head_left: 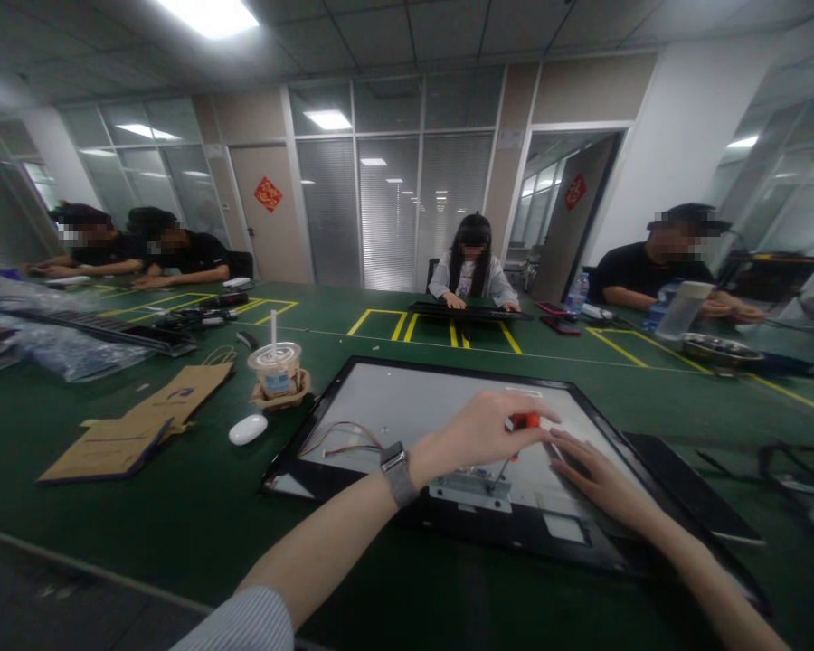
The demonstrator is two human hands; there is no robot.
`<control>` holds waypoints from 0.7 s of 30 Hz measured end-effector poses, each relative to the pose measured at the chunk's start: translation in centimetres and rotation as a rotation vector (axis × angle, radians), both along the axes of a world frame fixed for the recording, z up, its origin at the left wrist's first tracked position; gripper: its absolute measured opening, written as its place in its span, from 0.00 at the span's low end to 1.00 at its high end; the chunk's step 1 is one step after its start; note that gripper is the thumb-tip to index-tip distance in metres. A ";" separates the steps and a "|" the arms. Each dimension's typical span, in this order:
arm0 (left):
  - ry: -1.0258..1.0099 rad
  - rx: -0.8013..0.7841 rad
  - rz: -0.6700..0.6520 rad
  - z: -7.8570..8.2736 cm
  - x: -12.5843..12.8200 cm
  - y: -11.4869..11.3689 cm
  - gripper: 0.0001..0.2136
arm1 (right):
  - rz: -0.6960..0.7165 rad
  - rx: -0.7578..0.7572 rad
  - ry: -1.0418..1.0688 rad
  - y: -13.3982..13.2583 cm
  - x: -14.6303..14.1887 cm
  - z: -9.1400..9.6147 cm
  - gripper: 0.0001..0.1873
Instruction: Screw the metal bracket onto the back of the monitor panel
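Note:
A flat monitor panel (373, 398) with a black frame lies back side up before me. My left hand (488, 429), wearing a watch, is closed around a screwdriver (533, 420) with an orange-red handle. The screwdriver's thin shaft slants down toward a metal bracket (471, 491) near the panel's front edge; its exact contact point is too small to tell. Beside it, my right hand (593, 475) rests on the panel with its fingers stretched out, its fingertips close to the left hand. Thin wires (353, 443) lie across the panel's left part.
Left of the panel are a white mouse (248, 429), an iced drink cup (276, 371) in a carton holder, and a brown paper bag (142, 425). A dark flat slab (692, 484) and black cables (787, 461) lie on the right. Several people sit across the green table (312, 321).

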State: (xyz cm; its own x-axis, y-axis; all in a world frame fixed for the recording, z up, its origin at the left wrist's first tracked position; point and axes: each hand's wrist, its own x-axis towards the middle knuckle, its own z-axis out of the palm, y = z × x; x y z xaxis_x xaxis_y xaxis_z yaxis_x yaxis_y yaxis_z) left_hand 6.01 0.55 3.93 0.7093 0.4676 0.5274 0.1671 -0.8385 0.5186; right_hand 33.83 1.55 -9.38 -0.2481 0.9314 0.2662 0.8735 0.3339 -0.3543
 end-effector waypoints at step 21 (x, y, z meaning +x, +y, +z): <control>-0.516 -0.583 0.003 -3.1 2.4 0.6 0.12 | 0.001 -0.011 -0.016 0.1 0.2 -0.1 0.30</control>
